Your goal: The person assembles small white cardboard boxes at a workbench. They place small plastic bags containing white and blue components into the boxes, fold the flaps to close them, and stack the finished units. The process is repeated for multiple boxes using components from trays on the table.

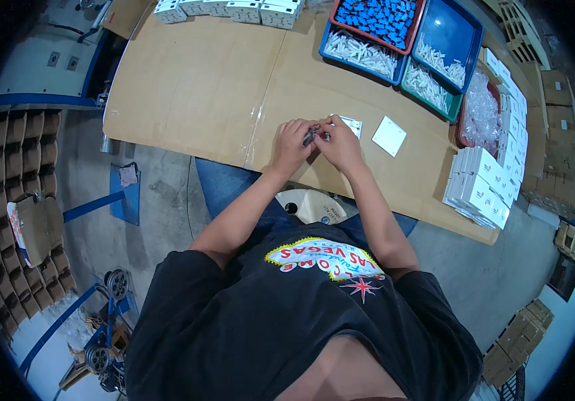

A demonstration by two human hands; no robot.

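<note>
Close together over the cardboard-covered table, my left hand and my right hand both have their fingers closed on a small greyish piece. The fingers cover most of it, so its exact kind does not show. A white card lies partly behind my right hand. To the right of that hand is a square white card, flat on the table. My forearms come up past the table's near edge.
A red tray of blue plastic pieces sits over blue and green trays of white plastic pieces. Further right, a reddish bin holds clear plastic bags. White boxes are stacked along the right edge, and more white boxes stand at the far edge.
</note>
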